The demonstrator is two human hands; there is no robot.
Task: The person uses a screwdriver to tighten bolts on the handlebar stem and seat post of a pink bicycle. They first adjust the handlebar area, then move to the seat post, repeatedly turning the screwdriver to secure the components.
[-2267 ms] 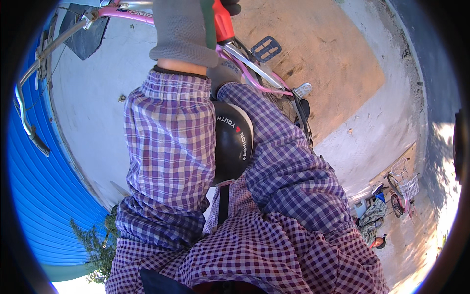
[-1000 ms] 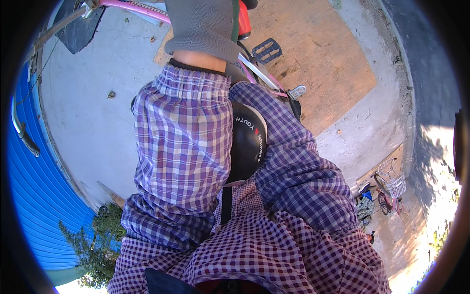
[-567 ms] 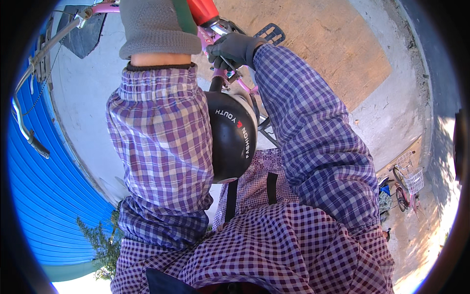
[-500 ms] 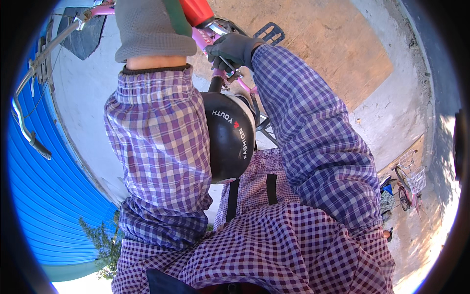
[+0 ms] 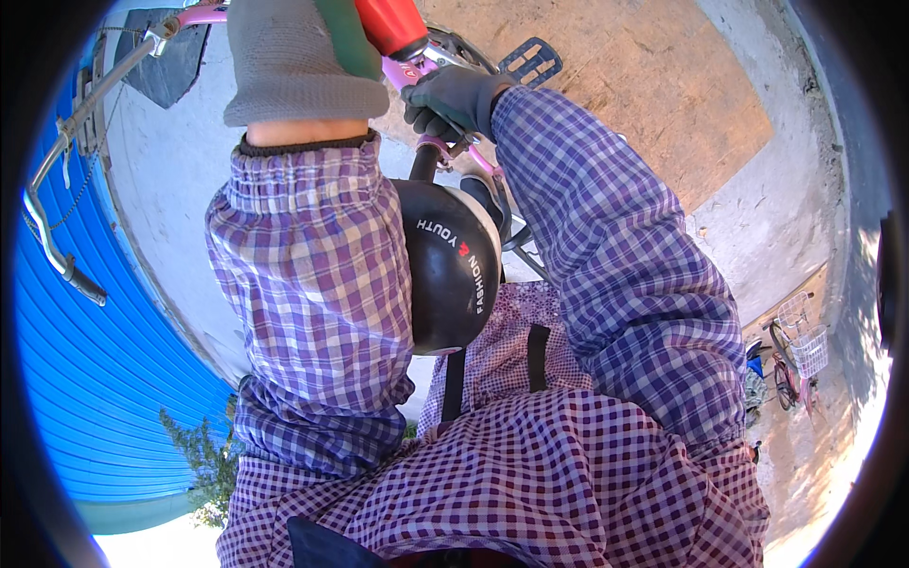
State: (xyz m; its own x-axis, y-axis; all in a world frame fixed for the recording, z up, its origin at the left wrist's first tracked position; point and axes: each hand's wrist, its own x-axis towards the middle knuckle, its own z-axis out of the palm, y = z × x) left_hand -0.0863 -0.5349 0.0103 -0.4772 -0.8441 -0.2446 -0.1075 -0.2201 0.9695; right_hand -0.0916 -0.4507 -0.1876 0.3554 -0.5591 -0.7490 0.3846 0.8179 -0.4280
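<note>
A pink bicycle frame (image 5: 407, 72) runs below my hands, with a black saddle (image 5: 447, 270) on a dark seat post (image 5: 425, 163). My left hand (image 5: 305, 59), in a grey and green glove, reaches past the top edge, so its fingers are out of sight. Right beside it sticks out a red handle (image 5: 390, 24) with a dark collar; whether that hand grips it does not show. My right hand (image 5: 449, 97), gloved in dark grey, is closed at the frame just ahead of the seat post. What lies in its curled fingers is mostly hidden.
A black pedal (image 5: 530, 63) stands out at the upper right over a brown board (image 5: 663, 95) on the ground. Silver handlebars (image 5: 57, 213) lie at the left by blue corrugated sheeting (image 5: 104, 407). Another bicycle with a white basket (image 5: 810, 350) is parked far right.
The whole view has shifted slightly. The red handle's collar end sits a little lower and closer to my right hand, which stays at the frame.
</note>
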